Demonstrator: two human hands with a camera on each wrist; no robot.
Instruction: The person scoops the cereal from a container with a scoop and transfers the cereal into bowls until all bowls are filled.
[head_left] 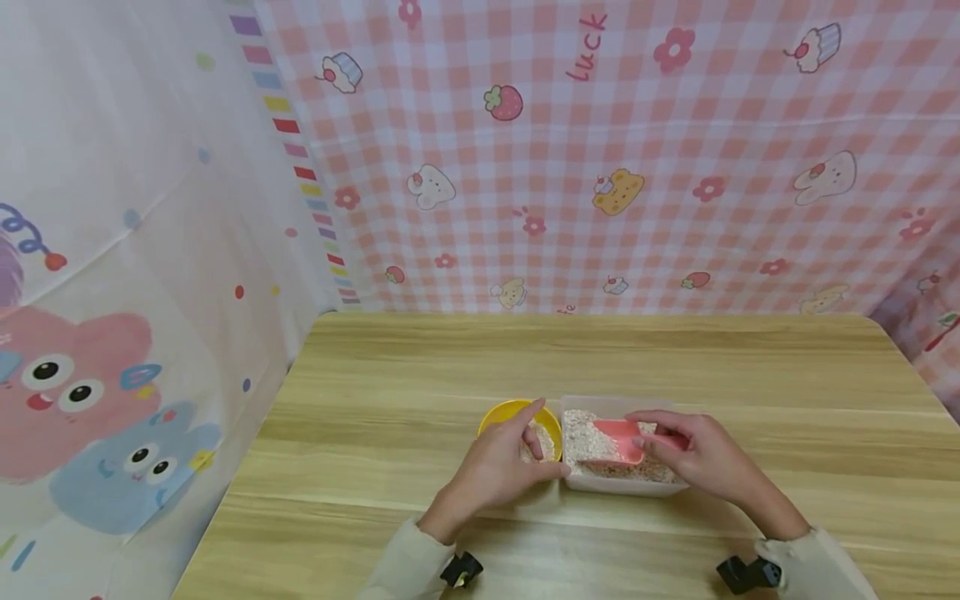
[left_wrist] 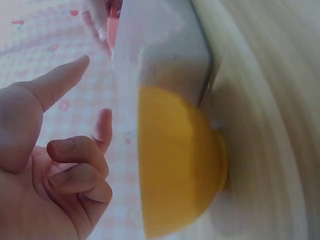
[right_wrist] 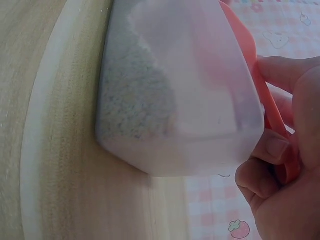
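My right hand (head_left: 705,454) grips the handle of a pink scoop (head_left: 628,450), whose bowl lies over a translucent plastic container (head_left: 626,484) of pale oat flakes (head_left: 581,435). Some flakes sit at the scoop's front. In the right wrist view, thumb and fingers wrap the scoop's handle (right_wrist: 272,102) just outside the container's rim. My left hand (head_left: 495,462) hovers over a yellow bowl (head_left: 495,414) that has flakes inside. From the left wrist, its fingers (left_wrist: 82,155) look loosely curled, apart from the bowl's wall and holding nothing. Part of the bowl is hidden under that hand.
Bowl and container stand side by side on a wood-grain table (head_left: 405,367). A pink checked cloth (head_left: 465,150) hangs behind the table's far edge, and a white cartoon-printed cloth (head_left: 187,283) hangs along the left side.
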